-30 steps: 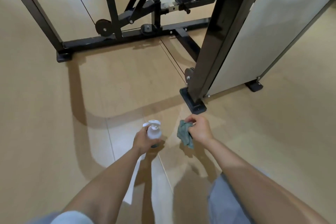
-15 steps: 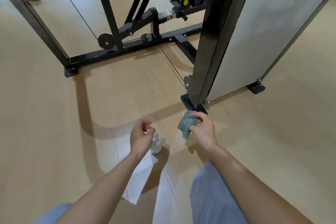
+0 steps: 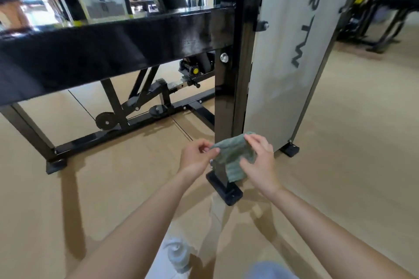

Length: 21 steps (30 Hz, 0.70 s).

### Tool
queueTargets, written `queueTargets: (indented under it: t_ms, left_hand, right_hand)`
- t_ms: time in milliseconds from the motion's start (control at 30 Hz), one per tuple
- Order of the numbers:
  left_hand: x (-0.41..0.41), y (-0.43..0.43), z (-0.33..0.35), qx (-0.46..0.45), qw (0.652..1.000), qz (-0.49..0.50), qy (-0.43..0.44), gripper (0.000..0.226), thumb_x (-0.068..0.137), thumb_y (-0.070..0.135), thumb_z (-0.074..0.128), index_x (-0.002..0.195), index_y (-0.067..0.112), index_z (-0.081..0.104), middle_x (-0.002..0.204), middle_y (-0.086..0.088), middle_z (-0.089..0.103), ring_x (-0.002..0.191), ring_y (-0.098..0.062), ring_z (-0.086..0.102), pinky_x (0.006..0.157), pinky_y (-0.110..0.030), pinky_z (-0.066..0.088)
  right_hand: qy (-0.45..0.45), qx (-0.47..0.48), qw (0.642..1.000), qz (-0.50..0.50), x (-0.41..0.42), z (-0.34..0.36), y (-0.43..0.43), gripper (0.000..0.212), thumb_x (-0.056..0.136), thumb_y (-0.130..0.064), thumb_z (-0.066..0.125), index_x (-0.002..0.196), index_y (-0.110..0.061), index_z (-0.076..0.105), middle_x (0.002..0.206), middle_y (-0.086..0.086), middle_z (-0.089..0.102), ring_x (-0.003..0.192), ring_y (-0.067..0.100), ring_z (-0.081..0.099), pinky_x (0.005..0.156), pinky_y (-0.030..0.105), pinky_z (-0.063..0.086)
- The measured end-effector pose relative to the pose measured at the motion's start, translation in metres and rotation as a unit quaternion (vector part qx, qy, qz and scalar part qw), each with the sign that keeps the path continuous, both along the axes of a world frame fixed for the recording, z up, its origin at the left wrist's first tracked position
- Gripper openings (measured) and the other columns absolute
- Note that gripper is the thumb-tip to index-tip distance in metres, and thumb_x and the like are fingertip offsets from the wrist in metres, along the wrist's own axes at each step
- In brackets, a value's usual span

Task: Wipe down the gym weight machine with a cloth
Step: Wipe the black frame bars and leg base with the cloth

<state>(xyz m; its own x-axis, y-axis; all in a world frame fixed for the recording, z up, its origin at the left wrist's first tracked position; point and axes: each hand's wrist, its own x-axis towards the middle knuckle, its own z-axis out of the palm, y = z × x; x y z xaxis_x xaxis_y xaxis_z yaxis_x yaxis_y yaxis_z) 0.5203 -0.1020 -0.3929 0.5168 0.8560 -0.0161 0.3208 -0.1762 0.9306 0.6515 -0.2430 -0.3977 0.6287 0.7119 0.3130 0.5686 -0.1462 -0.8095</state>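
While both hands grip it, green cloth [image 3: 231, 158] stretches between left hand [image 3: 196, 157] and right hand [image 3: 260, 163], pinched at opposite edges, just before weight machine's black upright [image 3: 226, 97]. Spray bottle [image 3: 179, 258] on floor below.

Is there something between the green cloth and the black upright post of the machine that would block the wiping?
Nothing visible does. Both hands hold the cloth directly before the black post, with only air between.
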Motion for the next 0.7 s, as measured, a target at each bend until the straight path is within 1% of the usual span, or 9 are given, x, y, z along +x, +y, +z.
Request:
queueTargets:
  t_ms: [67,133,167,233,333,400,500,633,700]
  left_hand:
    - [0.016,0.006,0.021,0.064,0.997,0.033,-0.004,0.008,0.088,0.026,0.077,0.083,0.026,0.07,0.075,0.006,0.057,0.07,-0.01,0.051,0.061,-0.024,0.038]
    - [0.036,0.012,0.042,0.082,0.993,0.066,-0.051,0.009,0.091,0.024,0.073,0.084,0.025,0.067,0.072,0.008,0.057,0.068,-0.01,0.052,0.059,-0.024,0.039]
    - [0.048,0.017,0.051,0.07,0.99,0.085,-0.089,0.007,0.093,0.023,0.071,0.087,0.023,0.067,0.074,0.006,0.061,0.071,-0.012,0.058,0.062,-0.025,0.045]
    - [0.07,0.025,0.067,0.026,0.978,0.12,-0.169,0.005,0.095,0.022,0.068,0.092,0.023,0.064,0.086,-0.001,0.069,0.083,-0.019,0.068,0.077,-0.033,0.057]
    - [0.093,0.03,0.076,-0.007,0.962,0.116,-0.246,0.01,0.097,0.02,0.065,0.103,0.025,0.058,0.101,0.001,0.071,0.095,-0.015,0.07,0.094,-0.037,0.057]
    - [0.102,0.03,0.068,-0.017,0.967,0.081,-0.243,0.017,0.097,0.016,0.065,0.108,0.025,0.055,0.107,0.004,0.071,0.099,-0.009,0.069,0.099,-0.036,0.054]
    - [0.11,0.026,0.047,-0.035,0.977,0.03,-0.207,0.028,0.096,0.011,0.063,0.116,0.03,0.057,0.121,0.005,0.068,0.117,-0.009,0.063,0.109,-0.04,0.048]
    - [0.113,0.019,0.043,-0.02,0.982,0.053,-0.183,0.034,0.097,0.006,0.06,0.126,0.023,0.059,0.126,0.006,0.064,0.121,-0.012,0.059,0.112,-0.04,0.045]
    - [0.116,0.017,0.047,-0.007,0.98,0.072,-0.187,0.034,0.097,0.005,0.059,0.127,0.021,0.06,0.125,0.005,0.065,0.119,-0.014,0.06,0.112,-0.04,0.045]
  right_hand:
    - [-0.024,-0.004,1.0,-0.011,0.011,0.012,0.011,0.063,0.086,-0.003,0.064,0.145,-0.02,0.051,0.135,-0.014,0.044,0.123,0.005,0.033,0.102,0.003,0.026]
    - [-0.015,0.023,1.0,-0.006,0.019,0.029,0.025,0.065,0.089,-0.002,0.062,0.15,-0.018,0.045,0.139,-0.013,0.04,0.128,0.007,0.036,0.11,0.015,0.033]
    - [0.0,0.045,0.999,-0.001,0.023,0.038,0.032,0.067,0.09,0.0,0.06,0.152,-0.018,0.042,0.14,-0.014,0.037,0.132,0.007,0.038,0.113,0.023,0.038]
    - [0.018,0.082,0.996,0.011,0.03,0.054,0.05,0.071,0.092,0.003,0.058,0.156,-0.019,0.035,0.145,-0.017,0.031,0.137,0.008,0.039,0.113,0.03,0.043]
    - [0.02,0.105,0.994,0.019,0.037,0.066,0.076,0.078,0.092,0.004,0.058,0.158,-0.024,0.028,0.157,-0.013,0.026,0.145,0.012,0.034,0.117,0.037,0.039]
    - [0.038,0.099,0.994,0.009,0.038,0.067,0.087,0.074,0.09,0.006,0.058,0.155,-0.021,0.035,0.156,-0.006,0.034,0.144,0.014,0.037,0.118,0.04,0.038]
    - [0.057,0.048,0.997,-0.029,0.036,0.067,0.087,0.055,0.091,0.005,0.059,0.143,-0.012,0.049,0.14,0.002,0.047,0.13,0.017,0.052,0.111,0.029,0.043]
    - [0.062,0.003,0.998,-0.025,0.042,0.072,0.078,0.048,0.09,0.008,0.056,0.134,-0.012,0.054,0.129,0.002,0.05,0.12,0.02,0.059,0.103,0.025,0.048]
    - [0.043,0.004,0.999,-0.013,0.045,0.075,0.078,0.05,0.09,0.009,0.055,0.137,-0.01,0.053,0.132,0.001,0.05,0.123,0.019,0.057,0.108,0.027,0.046]
